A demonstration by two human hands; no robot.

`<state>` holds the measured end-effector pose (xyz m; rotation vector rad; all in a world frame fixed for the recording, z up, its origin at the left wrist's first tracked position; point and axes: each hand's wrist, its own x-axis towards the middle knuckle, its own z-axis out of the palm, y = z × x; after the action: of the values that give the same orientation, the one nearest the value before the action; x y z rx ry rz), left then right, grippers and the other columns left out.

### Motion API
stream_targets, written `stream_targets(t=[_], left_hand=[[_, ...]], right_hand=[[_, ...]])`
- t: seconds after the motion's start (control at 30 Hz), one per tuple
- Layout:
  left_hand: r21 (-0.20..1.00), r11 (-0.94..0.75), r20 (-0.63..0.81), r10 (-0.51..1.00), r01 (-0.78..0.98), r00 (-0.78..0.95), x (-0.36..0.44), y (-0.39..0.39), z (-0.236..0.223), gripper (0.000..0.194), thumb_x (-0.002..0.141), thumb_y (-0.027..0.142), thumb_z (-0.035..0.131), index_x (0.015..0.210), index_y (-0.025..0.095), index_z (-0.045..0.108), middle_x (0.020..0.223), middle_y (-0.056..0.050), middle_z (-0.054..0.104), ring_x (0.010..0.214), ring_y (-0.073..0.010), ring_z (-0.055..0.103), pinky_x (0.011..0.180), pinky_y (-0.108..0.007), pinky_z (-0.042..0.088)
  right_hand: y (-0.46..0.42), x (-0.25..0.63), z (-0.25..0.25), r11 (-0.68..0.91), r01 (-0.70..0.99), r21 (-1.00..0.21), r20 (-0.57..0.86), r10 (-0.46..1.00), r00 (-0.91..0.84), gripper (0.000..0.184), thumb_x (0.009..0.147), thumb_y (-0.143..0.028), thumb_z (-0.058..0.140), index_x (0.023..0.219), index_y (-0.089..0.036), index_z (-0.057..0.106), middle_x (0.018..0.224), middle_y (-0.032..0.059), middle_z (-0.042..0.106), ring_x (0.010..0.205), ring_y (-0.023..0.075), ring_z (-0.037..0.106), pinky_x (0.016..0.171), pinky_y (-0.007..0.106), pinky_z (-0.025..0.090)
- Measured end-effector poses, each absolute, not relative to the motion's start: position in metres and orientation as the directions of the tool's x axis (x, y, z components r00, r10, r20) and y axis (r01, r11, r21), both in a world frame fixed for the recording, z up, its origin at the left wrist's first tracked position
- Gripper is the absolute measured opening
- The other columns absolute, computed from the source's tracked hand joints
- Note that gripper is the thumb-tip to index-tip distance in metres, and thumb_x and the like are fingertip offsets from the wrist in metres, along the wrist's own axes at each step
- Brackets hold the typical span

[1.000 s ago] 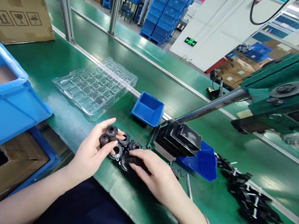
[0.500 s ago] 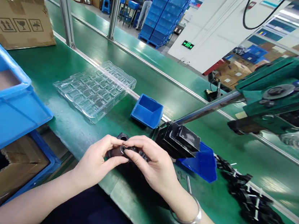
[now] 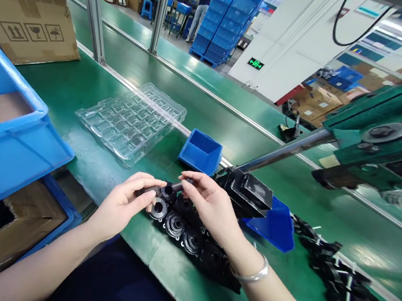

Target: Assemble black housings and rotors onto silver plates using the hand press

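My left hand (image 3: 124,203) has its thumb and fingers closed around a dark cylindrical part (image 3: 147,191), mostly covered by the fingers. To its right, my right hand (image 3: 212,203) pinches a small dark part (image 3: 187,180) between thumb and fingertips; its exact kind is too small to make out. Below and between the hands, several black round housings (image 3: 175,225) with ringed openings stand in rows on the green bench (image 3: 148,249). My right forearm and hand cover some of these housings.
A clear plastic tray (image 3: 131,125) lies beyond my left hand. Ahead are a small blue bin (image 3: 201,151), a black metal block (image 3: 250,191) and another blue bin (image 3: 274,225). A green press (image 3: 379,128) overhangs the right. Black parts (image 3: 342,280) lie there; blue crates (image 3: 21,148) stand left.
My hands have moved apart: the left one back to the left, the right one slightly up with a small dark part. The round housings beneath now show.
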<state>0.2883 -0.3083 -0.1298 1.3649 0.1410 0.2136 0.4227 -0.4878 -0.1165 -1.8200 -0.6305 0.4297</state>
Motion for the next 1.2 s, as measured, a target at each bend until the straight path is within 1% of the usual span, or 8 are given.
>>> stream_targets(t=[0.13, 0.37, 0.47, 0.63, 0.8, 0.93, 1.03, 1.2], left_hand=[[0.911, 0.411, -0.021, 0.151, -0.044, 0.988, 0.286, -0.306, -0.133, 0.029, 0.098, 0.035, 0.065, 0.122, 0.024, 0.075, 0.118, -0.009, 0.059, 0.088, -0.0156, 0.058, 0.081, -0.03, 0.053], [0.815, 0.579, -0.114, 0.133, 0.017, 0.985, 0.288, -0.304, -0.133, 0.024, 0.09, 0.033, 0.076, 0.11, 0.021, 0.074, 0.094, -0.005, 0.062, 0.076, -0.0125, 0.057, 0.069, -0.025, 0.051], [0.917, 0.398, -0.101, 0.191, 0.017, 0.977, 0.29, -0.304, -0.131, 0.024, 0.09, 0.03, 0.075, 0.112, 0.022, 0.069, 0.094, -0.001, 0.062, 0.077, -0.0105, 0.058, 0.07, -0.023, 0.05], [0.994, -0.113, 0.023, 0.174, -0.003, 0.984, 0.293, -0.307, -0.127, 0.032, 0.091, 0.023, 0.07, 0.121, 0.023, 0.06, 0.103, -0.003, 0.066, 0.098, -0.0181, 0.064, 0.088, -0.032, 0.053], [0.752, -0.631, 0.221, -0.029, -0.189, 0.975, 0.295, -0.31, -0.131, 0.027, 0.093, 0.014, 0.059, 0.118, 0.024, 0.062, 0.107, -0.006, 0.069, 0.101, -0.0238, 0.064, 0.093, -0.04, 0.051], [0.624, -0.737, 0.249, -0.128, -0.261, 0.96, 0.293, -0.314, -0.124, 0.036, 0.094, 0.014, 0.057, 0.129, 0.023, 0.059, 0.12, -0.009, 0.067, 0.113, -0.0268, 0.062, 0.099, -0.042, 0.05], [0.538, -0.81, 0.298, -0.076, -0.234, 0.952, 0.297, -0.306, -0.113, 0.04, 0.096, 0.025, 0.061, 0.135, 0.023, 0.056, 0.131, -0.012, 0.062, 0.123, -0.0283, 0.058, 0.107, -0.044, 0.047], [0.308, -0.95, 0.379, 0.065, -0.06, 0.923, 0.348, -0.262, -0.117, 0.04, 0.099, 0.032, 0.054, 0.137, 0.019, 0.055, 0.14, -0.015, 0.057, 0.136, -0.0305, 0.051, 0.118, -0.048, 0.038]], right_hand=[[-0.482, 0.425, -0.124, -0.307, 0.692, -0.654, 0.284, 0.748, 0.6, 0.026, 0.101, -0.033, 0.058, 0.121, -0.02, 0.066, 0.117, 0.0116, 0.071, 0.106, 0.0249, 0.069, 0.096, 0.045, 0.06], [-0.481, 0.43, -0.127, -0.32, 0.799, -0.508, 0.292, 0.809, 0.51, 0.025, 0.104, -0.029, 0.054, 0.123, -0.017, 0.063, 0.116, 0.0124, 0.072, 0.106, 0.0257, 0.072, 0.092, 0.044, 0.063], [-0.482, 0.433, -0.126, -0.263, 0.846, -0.463, 0.317, 0.843, 0.435, 0.027, 0.103, -0.029, 0.054, 0.125, -0.016, 0.064, 0.116, 0.0139, 0.072, 0.108, 0.0269, 0.07, 0.095, 0.049, 0.062], [-0.486, 0.434, -0.114, -0.113, 0.879, -0.463, 0.338, 0.894, 0.293, 0.031, 0.103, -0.027, 0.055, 0.132, -0.021, 0.064, 0.13, 0.0135, 0.067, 0.12, 0.0256, 0.065, 0.103, 0.05, 0.059], [-0.503, 0.439, -0.102, -0.182, 0.873, -0.452, 0.402, 0.833, 0.381, 0.028, 0.103, -0.028, 0.056, 0.129, -0.021, 0.065, 0.13, 0.0129, 0.066, 0.122, 0.0257, 0.064, 0.106, 0.051, 0.057], [-0.529, 0.44, -0.099, -0.246, 0.873, -0.421, 0.426, 0.796, 0.43, 0.024, 0.103, -0.028, 0.056, 0.125, -0.022, 0.065, 0.128, 0.0116, 0.067, 0.119, 0.0251, 0.066, 0.104, 0.049, 0.058], [-0.541, 0.425, -0.085, -0.261, 0.865, -0.429, 0.425, 0.786, 0.448, 0.026, 0.103, -0.027, 0.057, 0.127, -0.023, 0.065, 0.129, 0.0108, 0.067, 0.119, 0.0247, 0.066, 0.102, 0.046, 0.059], [-0.534, 0.357, -0.04, 0.133, 0.825, -0.549, 0.418, 0.899, 0.132, 0.027, 0.099, -0.024, 0.062, 0.126, -0.026, 0.068, 0.124, 0.0032, 0.072, 0.117, 0.0166, 0.068, 0.104, 0.025, 0.058]])
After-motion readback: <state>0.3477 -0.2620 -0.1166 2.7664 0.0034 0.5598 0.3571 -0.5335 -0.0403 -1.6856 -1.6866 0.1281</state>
